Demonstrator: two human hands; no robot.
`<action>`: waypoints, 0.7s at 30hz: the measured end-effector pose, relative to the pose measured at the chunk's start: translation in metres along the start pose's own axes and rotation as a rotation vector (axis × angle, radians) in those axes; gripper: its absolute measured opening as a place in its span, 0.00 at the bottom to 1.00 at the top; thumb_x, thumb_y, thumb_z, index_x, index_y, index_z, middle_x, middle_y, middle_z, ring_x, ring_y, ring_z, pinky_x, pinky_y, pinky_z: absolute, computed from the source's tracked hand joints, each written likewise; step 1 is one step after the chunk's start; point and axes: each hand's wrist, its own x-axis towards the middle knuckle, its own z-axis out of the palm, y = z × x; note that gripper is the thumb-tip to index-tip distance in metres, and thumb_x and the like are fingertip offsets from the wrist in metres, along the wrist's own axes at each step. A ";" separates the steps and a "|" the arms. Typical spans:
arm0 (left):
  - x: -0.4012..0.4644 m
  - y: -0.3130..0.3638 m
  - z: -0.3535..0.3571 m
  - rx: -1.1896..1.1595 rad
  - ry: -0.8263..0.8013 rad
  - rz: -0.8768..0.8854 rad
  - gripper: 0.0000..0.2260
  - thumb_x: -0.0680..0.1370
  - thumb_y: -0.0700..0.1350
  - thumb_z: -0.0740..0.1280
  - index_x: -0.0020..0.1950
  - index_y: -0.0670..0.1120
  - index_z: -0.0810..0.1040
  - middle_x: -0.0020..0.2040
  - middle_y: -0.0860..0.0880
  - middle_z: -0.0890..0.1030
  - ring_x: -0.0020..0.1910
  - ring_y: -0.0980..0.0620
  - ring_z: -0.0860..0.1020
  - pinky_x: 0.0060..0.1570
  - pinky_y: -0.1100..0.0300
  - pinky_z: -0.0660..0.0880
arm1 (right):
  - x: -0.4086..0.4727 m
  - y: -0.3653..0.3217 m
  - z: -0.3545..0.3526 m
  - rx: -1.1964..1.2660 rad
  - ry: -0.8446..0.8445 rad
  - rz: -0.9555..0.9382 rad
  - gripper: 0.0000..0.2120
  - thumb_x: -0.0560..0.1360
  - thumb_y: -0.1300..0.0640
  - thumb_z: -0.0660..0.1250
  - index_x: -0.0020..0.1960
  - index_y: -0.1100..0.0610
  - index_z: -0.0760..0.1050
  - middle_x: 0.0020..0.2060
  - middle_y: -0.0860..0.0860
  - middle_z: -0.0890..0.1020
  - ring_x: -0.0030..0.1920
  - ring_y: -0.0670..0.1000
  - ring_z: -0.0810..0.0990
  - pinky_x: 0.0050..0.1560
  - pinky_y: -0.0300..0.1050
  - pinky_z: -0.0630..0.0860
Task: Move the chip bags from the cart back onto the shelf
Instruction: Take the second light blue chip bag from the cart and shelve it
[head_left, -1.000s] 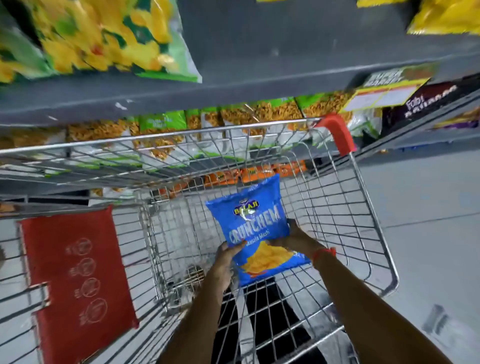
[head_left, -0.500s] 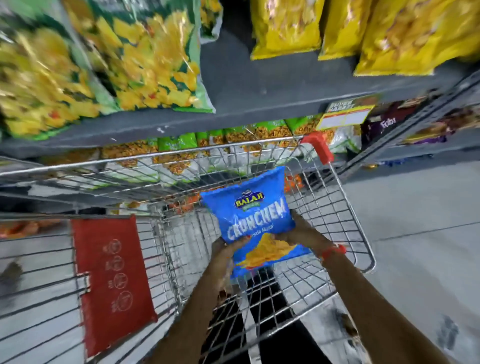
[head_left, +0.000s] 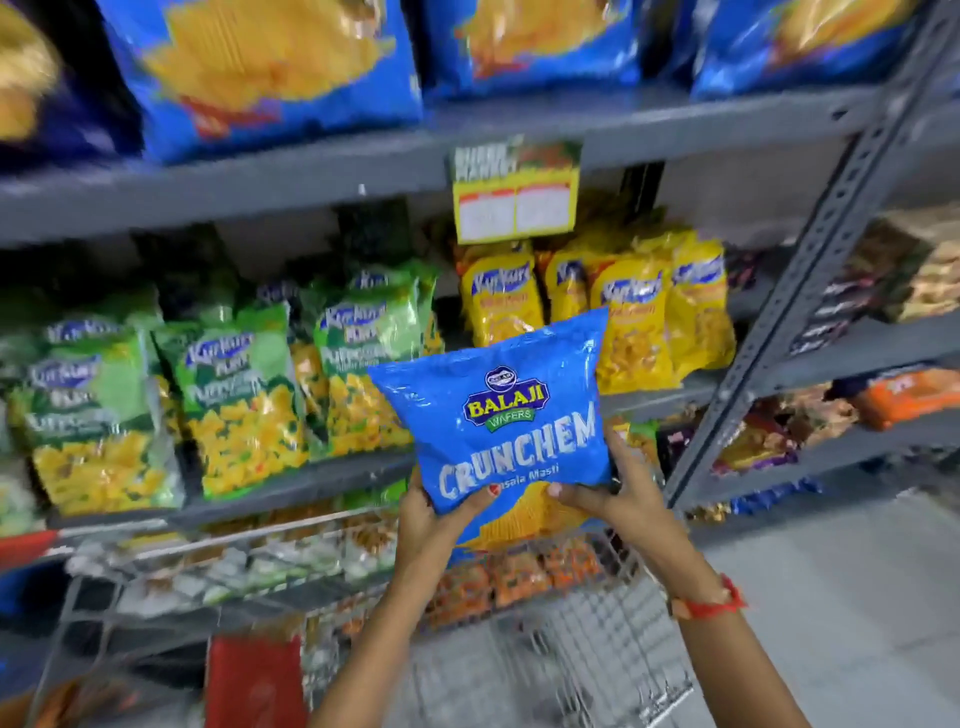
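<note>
I hold a blue Crunchem chip bag (head_left: 498, 415) upright in front of the grey shelf (head_left: 311, 171), above the wire cart (head_left: 561, 649). My left hand (head_left: 436, 514) grips its lower left corner. My right hand (head_left: 618, 493) grips its lower right side, with a red thread on that wrist. The bag hangs level with the middle shelf, in front of the gap between green and yellow snack bags. Large blue chip bags (head_left: 270, 73) fill the top shelf.
Green Kurkure bags (head_left: 234, 395) stand at the left of the middle shelf and yellow Kurkure bags (head_left: 634, 312) at the right. A yellow price tag (head_left: 514, 202) hangs from the upper shelf edge. A slanted grey upright (head_left: 810, 270) divides off a rack of other snacks at the right.
Both hands have lifted the blue bag out of the cart and up to shelf height. My view has tilted up from the cart to the shelves.
</note>
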 end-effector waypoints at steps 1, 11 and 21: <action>0.003 0.019 0.004 0.000 -0.019 0.045 0.25 0.59 0.46 0.77 0.53 0.41 0.78 0.46 0.49 0.85 0.48 0.52 0.83 0.42 0.64 0.80 | 0.000 -0.018 -0.003 -0.005 0.024 -0.045 0.25 0.65 0.70 0.74 0.58 0.60 0.70 0.50 0.52 0.81 0.45 0.36 0.80 0.43 0.31 0.78; 0.019 0.195 0.069 -0.073 -0.147 0.481 0.18 0.63 0.37 0.76 0.51 0.42 0.78 0.43 0.52 0.86 0.43 0.58 0.83 0.39 0.69 0.77 | 0.014 -0.172 -0.046 -0.001 0.260 -0.463 0.24 0.62 0.57 0.77 0.56 0.52 0.75 0.48 0.43 0.83 0.47 0.36 0.80 0.43 0.28 0.76; 0.074 0.318 0.122 -0.044 -0.084 0.736 0.14 0.65 0.44 0.76 0.47 0.52 0.78 0.45 0.55 0.83 0.44 0.60 0.82 0.47 0.62 0.79 | 0.084 -0.282 -0.080 0.065 0.331 -0.685 0.23 0.66 0.60 0.75 0.59 0.58 0.74 0.54 0.52 0.81 0.52 0.46 0.81 0.53 0.43 0.77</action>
